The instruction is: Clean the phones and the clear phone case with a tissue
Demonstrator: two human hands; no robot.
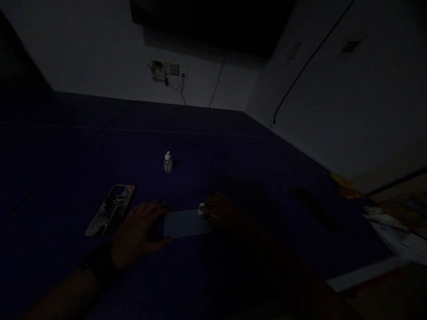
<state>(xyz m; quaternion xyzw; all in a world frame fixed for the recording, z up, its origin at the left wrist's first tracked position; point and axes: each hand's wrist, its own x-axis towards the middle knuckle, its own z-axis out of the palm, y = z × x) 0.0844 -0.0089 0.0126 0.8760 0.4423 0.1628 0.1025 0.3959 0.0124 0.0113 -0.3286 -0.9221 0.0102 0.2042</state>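
Observation:
A flat phone-sized rectangle (185,223) with a pale grey-blue surface and dark edges lies on the dark blue surface, probably a phone. My left hand (142,224) has its thumb and fingers spread around the left end of it, at the two corners. At its right part, my right hand (222,213) is closed on a small white thing (201,209), pressed against or just above the surface; its kind is hard to make out in the dim light. My right hand hides the rectangle's right end. A marbled phone case (111,211) lies left of my left hand.
A small dropper bottle (168,163) with a white top stands beyond the hands. A dark, long flat object (315,209) lies to the right. Papers (396,231) and a yellowish item (347,186) sit at the right edge. Wall sockets (170,70) with cables are behind.

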